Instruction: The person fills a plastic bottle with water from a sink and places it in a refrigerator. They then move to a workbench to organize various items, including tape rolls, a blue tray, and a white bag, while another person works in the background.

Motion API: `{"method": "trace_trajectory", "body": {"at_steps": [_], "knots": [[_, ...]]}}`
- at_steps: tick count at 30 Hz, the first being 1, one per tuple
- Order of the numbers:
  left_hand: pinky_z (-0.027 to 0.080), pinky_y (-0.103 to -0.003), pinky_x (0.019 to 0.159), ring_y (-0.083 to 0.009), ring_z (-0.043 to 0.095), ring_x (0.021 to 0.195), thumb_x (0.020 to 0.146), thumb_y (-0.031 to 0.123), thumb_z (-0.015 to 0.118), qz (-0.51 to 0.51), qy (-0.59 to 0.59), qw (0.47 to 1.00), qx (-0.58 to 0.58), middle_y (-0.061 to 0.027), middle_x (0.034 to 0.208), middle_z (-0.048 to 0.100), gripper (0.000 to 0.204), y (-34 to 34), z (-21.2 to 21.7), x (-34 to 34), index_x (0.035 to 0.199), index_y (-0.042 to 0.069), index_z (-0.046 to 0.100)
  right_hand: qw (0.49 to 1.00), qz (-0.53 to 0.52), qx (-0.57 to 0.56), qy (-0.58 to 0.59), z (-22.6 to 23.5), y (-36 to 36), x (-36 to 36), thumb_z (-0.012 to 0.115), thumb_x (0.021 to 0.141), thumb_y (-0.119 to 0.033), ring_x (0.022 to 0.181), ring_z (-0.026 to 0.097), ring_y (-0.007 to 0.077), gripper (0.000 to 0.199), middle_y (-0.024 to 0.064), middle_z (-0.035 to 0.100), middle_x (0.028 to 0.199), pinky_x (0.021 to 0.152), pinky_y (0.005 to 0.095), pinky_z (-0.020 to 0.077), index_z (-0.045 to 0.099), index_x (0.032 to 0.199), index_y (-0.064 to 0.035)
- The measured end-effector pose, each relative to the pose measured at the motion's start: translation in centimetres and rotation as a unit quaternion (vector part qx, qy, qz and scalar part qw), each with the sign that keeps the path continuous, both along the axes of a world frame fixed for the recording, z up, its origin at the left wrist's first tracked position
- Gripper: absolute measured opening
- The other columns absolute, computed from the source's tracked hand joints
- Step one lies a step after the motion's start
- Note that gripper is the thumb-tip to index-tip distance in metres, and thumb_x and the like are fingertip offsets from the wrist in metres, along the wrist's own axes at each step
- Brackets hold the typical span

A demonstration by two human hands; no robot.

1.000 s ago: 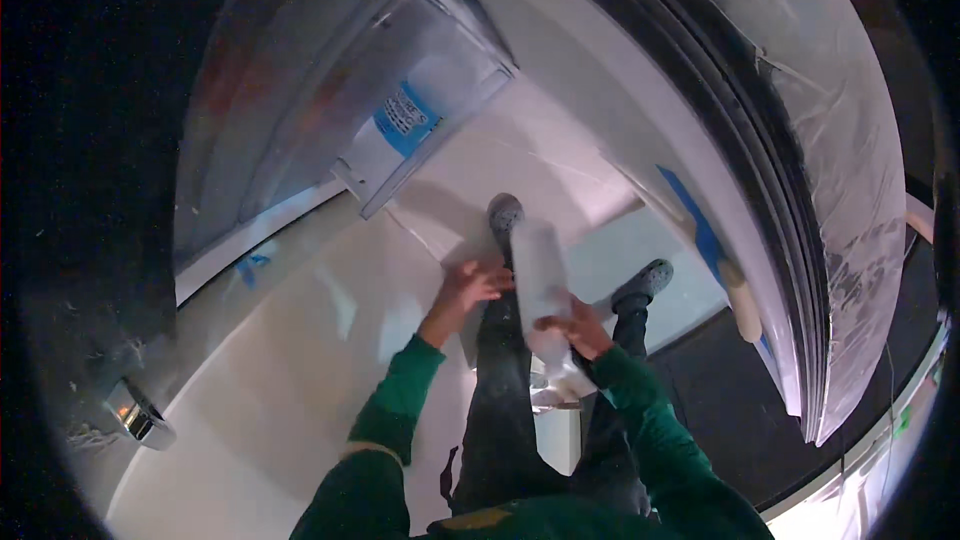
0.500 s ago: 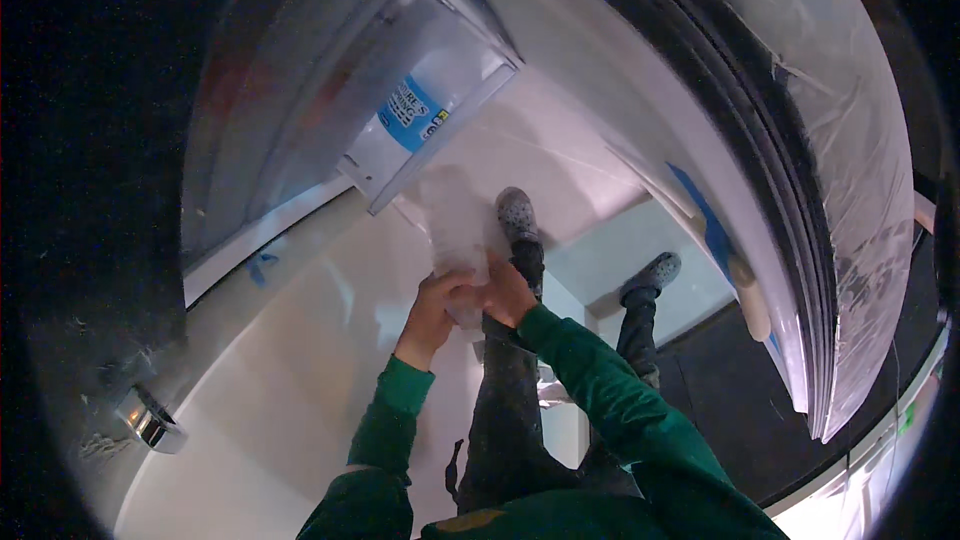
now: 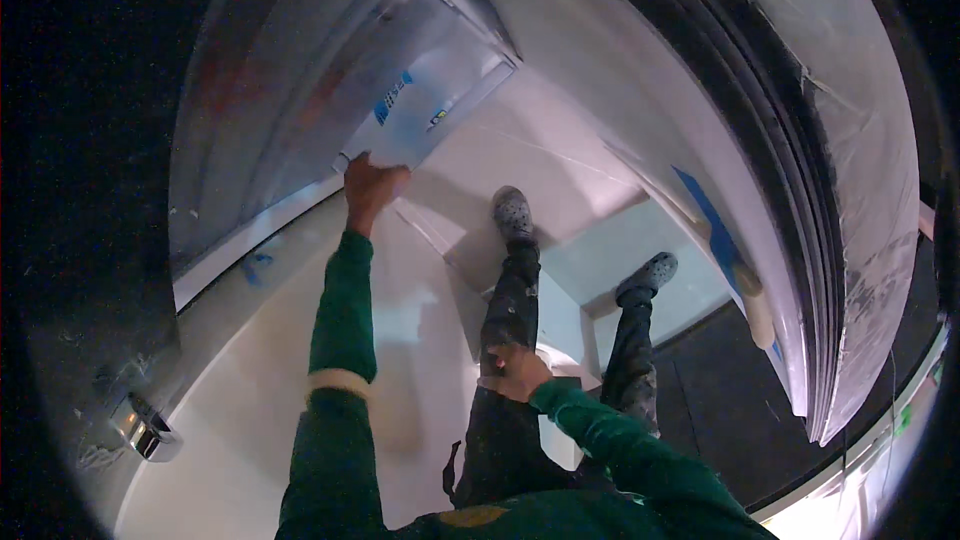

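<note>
My left hand is stretched up and forward, with its fingers closed on the lower corner of a clear plastic-wrapped panel that carries a blue label. My right hand is low, pressed against my left thigh on the dark, paint-flecked trousers. Its fingers are curled, and whether anything is in them is hidden. My feet, in grey clogs, stand on a white surface below.
A white curved surface runs under and left of me. A metal fitting sits at its lower left. Tall white panels wrapped in plastic, with blue tape, lean on the right. A pale step lies under my right foot.
A second ago my right hand held a white roll by my legs. Then both hands met at the panel. Now the left hand has risen to the panel's corner and the right has dropped to my thigh.
</note>
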State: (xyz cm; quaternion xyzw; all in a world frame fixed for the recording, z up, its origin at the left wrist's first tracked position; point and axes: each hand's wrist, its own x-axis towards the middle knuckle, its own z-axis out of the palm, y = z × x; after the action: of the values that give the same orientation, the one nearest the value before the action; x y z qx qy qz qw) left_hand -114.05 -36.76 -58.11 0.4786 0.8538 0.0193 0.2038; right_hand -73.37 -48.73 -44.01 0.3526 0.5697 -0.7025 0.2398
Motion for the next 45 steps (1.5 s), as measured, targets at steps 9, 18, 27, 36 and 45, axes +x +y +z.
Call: {"method": "trace_trajectory", "body": {"at_steps": [9,18,27,36,45], "knots": [[0.053,-0.035,0.073,-0.0207,0.067,0.079,0.066,0.025,0.075,0.167,-0.225,0.955,0.096,-0.0118,0.093,0.07,0.039,7.9,1.7,3.6,0.096,0.0,0.069,0.997,0.007,0.065,-0.041,-0.7,-1.6,-0.2,0.062,0.082,-0.042,0.096,0.061,0.0437,0.053,0.0239,0.049,0.126,0.082,0.0502,0.051,0.048,0.126,-0.0155],[0.054,-0.031,0.071,-0.0183,0.064,0.085,0.08,0.017,0.068,0.161,-0.394,0.888,0.173,-0.0089,0.095,0.068,0.03,5.2,-6.4,-1.9,0.105,0.0,0.066,0.995,0.033,0.088,-0.03,0.4,-0.8,-0.4,0.06,0.084,-0.042,0.091,0.062,0.0449,0.052,0.0257,0.049,0.122,0.078,0.0513,0.0522,0.043,0.129,-0.0212],[0.048,-0.038,0.093,-0.0254,0.06,0.099,0.083,0.01,0.062,0.285,-0.544,0.774,0.154,-0.0125,0.098,0.06,0.019,1.4,-2.7,-1.1,0.099,-0.001,0.059,0.995,0.035,0.085,-0.031,-0.9,-1.2,-0.3,0.051,0.088,-0.048,0.094,0.061,0.045,0.056,0.0252,0.044,0.13,0.08,0.054,0.0519,0.043,0.132,-0.0147],[0.05,-0.035,0.093,-0.0252,0.059,0.103,0.093,0.016,0.057,0.366,-0.502,0.696,0.36,-0.0148,0.104,0.057,0.031,0.6,-6.9,0.8,0.117,-0.003,0.051,0.996,-0.033,0.074,-0.035,-0.7,-0.8,-0.5,0.064,0.081,-0.042,0.095,0.061,0.0446,0.054,0.0222,0.048,0.125,0.082,0.0507,0.0519,0.046,0.127,-0.0221],[0.051,-0.034,0.083,-0.025,0.066,0.091,0.094,0.021,0.058,0.045,-0.087,0.96,0.264,-0.0178,0.097,0.068,0.029,4.1,-10.2,-3.0,0.108,-0.003,0.064,0.995,-0.024,0.078,-0.055,-1.2,-1.2,-1.4,0.066,0.077,-0.046,0.095,0.061,0.0424,0.057,0.0193,0.05,0.121,0.083,0.0493,0.0513,0.048,0.126,-0.0224]]}}
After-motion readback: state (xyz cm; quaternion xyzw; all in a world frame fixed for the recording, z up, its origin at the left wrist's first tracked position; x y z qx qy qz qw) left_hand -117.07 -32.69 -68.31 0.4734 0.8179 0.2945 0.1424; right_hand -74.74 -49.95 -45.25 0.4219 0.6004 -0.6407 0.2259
